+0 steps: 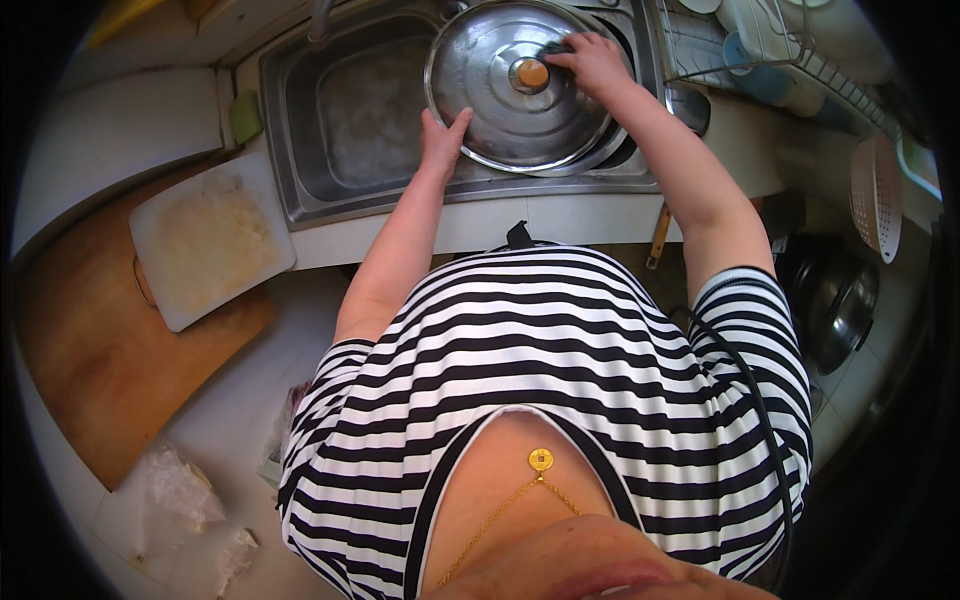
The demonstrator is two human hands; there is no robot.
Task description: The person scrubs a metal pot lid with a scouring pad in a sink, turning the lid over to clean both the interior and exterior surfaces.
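A round stainless steel pot lid [495,112] with an orange-topped knob [533,73] lies over the right basin of a double metal sink. At its lower left rim, my left hand [444,136] grips the edge, thumb on top and fingers hidden beneath. My right hand [592,64] presses a dark scouring pad [553,51] to the lid's top just beside the knob. Under the lid, the rim of another metal vessel [611,154] shows at the lower right.
The left sink basin [375,112] lies beside the lid, below a faucet [319,22]. A white cutting board [214,240] and a green sponge [245,117] are at the left. A wire dish rack [720,67] holds dishes at the right, with a colander [876,199] farther out.
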